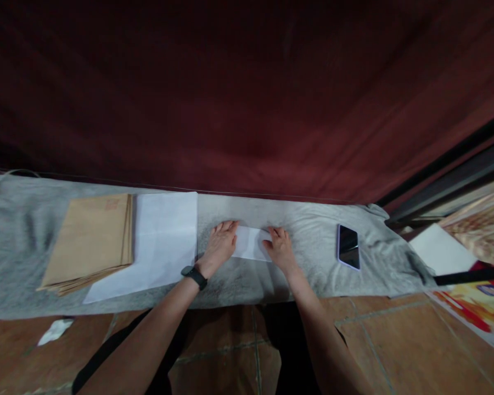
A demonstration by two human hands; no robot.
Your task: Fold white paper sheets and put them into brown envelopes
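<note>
A white sheet of paper [252, 243], folded into a narrow strip, lies on the grey cloth in front of me. At its left end is my left hand [222, 241], fingers closed along the edge and the thumb against the paper. My right hand [280, 249] grips the opposite end between thumb and curled fingers. A dark watch band circles my left wrist. To the left, larger white sheets [167, 236] lie flat, partly covered by a stack of brown paper envelopes [93, 230].
A phone [348, 247] with a pale purple edge lies right of my hands on the grey cloth [313, 274]. Behind stands a dark red fabric wall [247, 109]. Colourful packaging [477, 307] is at far right. A white scrap [55, 331] lies on the tiled floor.
</note>
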